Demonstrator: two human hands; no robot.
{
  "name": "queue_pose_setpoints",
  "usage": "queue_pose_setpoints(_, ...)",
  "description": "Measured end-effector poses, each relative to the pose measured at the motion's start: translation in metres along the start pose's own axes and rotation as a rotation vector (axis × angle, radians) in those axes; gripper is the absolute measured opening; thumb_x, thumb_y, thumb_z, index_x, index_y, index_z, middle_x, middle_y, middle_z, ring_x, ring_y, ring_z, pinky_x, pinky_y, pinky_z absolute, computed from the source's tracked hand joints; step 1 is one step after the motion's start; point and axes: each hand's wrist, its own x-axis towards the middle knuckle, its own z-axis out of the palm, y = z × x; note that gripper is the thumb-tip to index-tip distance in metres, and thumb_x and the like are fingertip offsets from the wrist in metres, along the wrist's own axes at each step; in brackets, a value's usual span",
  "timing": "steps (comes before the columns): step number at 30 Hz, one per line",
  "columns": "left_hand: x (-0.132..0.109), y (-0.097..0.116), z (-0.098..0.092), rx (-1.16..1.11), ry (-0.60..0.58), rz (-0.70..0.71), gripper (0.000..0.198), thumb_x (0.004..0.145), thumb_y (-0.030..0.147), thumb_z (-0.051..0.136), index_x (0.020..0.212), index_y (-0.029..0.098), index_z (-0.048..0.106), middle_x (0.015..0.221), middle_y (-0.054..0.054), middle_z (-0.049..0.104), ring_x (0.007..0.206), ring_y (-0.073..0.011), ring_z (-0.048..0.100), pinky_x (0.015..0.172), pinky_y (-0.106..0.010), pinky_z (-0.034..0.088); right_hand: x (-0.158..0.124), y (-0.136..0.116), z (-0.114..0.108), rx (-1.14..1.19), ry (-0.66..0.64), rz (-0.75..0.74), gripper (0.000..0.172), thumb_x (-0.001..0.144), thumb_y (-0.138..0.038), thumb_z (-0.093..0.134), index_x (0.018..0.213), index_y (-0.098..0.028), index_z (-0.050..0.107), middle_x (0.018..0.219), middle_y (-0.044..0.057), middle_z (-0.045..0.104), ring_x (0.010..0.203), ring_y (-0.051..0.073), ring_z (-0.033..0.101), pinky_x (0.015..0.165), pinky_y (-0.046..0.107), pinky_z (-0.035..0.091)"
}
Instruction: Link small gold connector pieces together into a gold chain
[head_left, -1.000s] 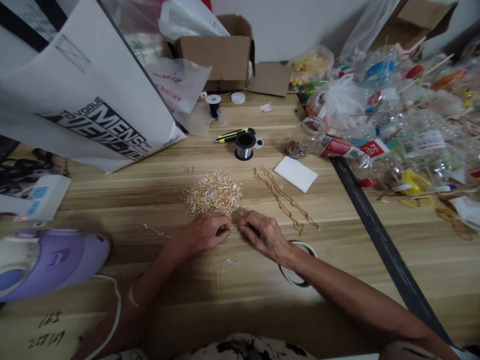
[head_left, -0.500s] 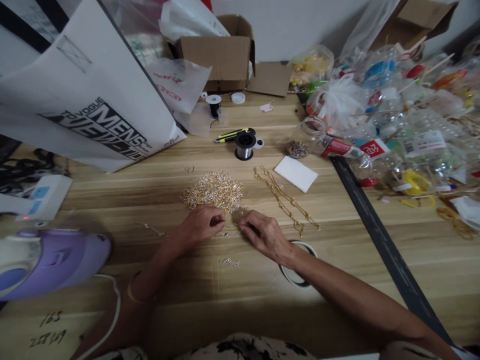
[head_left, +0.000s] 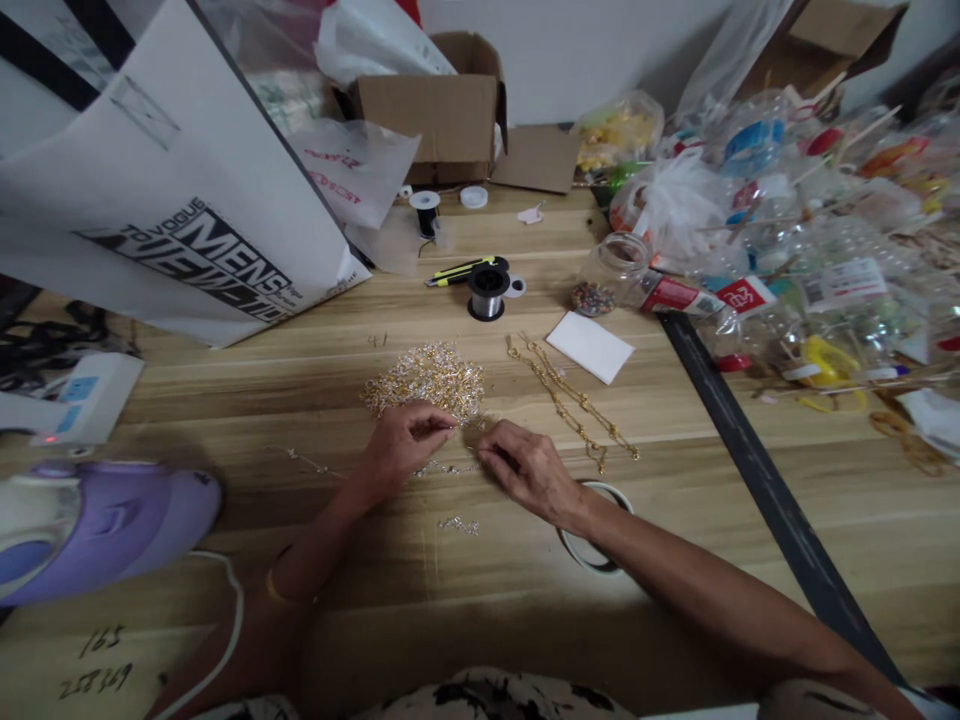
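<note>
Left hand [head_left: 409,442] has shifted up from a second ago to the near edge of the pile of gold findings [head_left: 426,378], mid-frame. Its fingertips are pinched together; what they grip is too small to tell. Right hand [head_left: 529,470] unmoved, fingers curled beside the short silver chain [head_left: 448,467], grip unclear. Gold chains [head_left: 574,405] lie right of the pile.

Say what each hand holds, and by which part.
Cannot be told: left hand pinches at the near edge of the glittering golden metal-piece heap; right hand hides its fingertips.
</note>
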Motion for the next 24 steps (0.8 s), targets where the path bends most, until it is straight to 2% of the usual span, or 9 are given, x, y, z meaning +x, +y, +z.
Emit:
queue_pose_setpoints(7, -0.001, 0.002, 0.009, -0.296, -0.042, -0.133, 0.013, 0.07, 0.023, 0.067, 0.077, 0.013, 0.07, 0.077, -0.005, 0.073, 0.071, -0.016, 0.066, 0.069, -0.026, 0.053, 0.001, -0.002, -0.002, 0.022, 0.007, 0.01, 0.012, 0.091, -0.016, 0.045, 0.084, -0.018, 0.054, 0.078, 0.004, 0.058, 0.069, 0.014, 0.053, 0.063, 0.025, 0.042)
queue_pose_setpoints(24, -0.001, 0.001, 0.017, -0.37, -0.067, -0.179, 0.015, 0.065, 0.024, 0.073, 0.073, 0.012, 0.069, 0.071, -0.005, 0.073, 0.063, -0.0139, 0.066, 0.06, -0.022, 0.052, 0.001, -0.002, -0.003, 0.053, 0.042, 0.019, 0.011, 0.091, -0.015, 0.045, 0.085, -0.017, 0.054, 0.081, 0.003, 0.058, 0.071, 0.013, 0.053, 0.066, 0.023, 0.042)
